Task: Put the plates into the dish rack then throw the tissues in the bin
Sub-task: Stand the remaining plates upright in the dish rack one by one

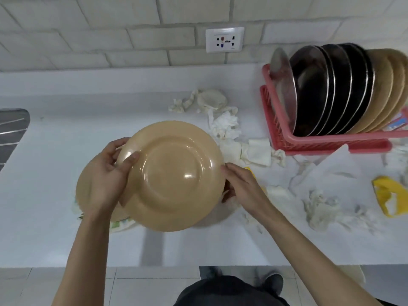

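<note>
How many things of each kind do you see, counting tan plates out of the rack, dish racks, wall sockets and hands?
Tan plates out of the rack: 2, the held plate and the counter plate
Pink dish rack: 1
Wall socket: 1
Hands: 2, left hand and right hand
Total: 6

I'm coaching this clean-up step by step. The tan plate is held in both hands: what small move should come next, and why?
Probably carry the tan plate right toward the pink dish rack, tipping it on edge. The left hand and right hand grip its rim, and the racked plates stand on edge.
</note>
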